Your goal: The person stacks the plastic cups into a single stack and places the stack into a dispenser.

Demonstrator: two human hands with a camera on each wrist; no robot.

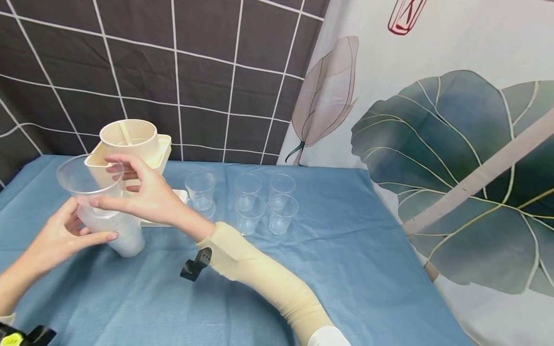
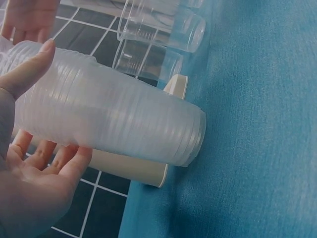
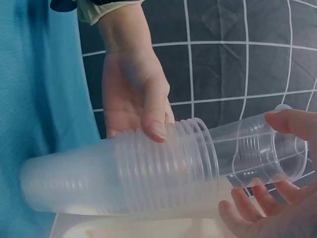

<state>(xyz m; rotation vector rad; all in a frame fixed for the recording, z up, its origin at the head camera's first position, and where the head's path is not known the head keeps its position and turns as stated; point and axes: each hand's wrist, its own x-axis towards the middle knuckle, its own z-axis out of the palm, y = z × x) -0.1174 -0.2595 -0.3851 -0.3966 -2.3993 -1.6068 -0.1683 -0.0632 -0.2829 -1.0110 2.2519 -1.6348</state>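
Note:
A tall stack of nested clear plastic cups (image 2: 124, 109) leans at a slant over the blue cloth, its bottom end low near the cloth. My left hand (image 1: 60, 235) grips the stack below its rims, thumb on one side and fingers on the other. At the top, one clear cup (image 3: 257, 148) is drawn partly out of the stack, its base still inside the uppermost rim. My right hand (image 1: 147, 190) holds that cup near its rim between thumb and fingers; the right wrist view shows the thumb (image 3: 292, 121) on its wall.
Several clear cups (image 1: 283, 214) stand upright in short rows on the blue cloth (image 1: 346, 269), right of the hands. Behind the stack sits a cream-coloured appliance (image 1: 162, 154) with a round open top (image 1: 130, 134). A dark tiled-pattern backdrop (image 1: 203, 81) hangs behind the table.

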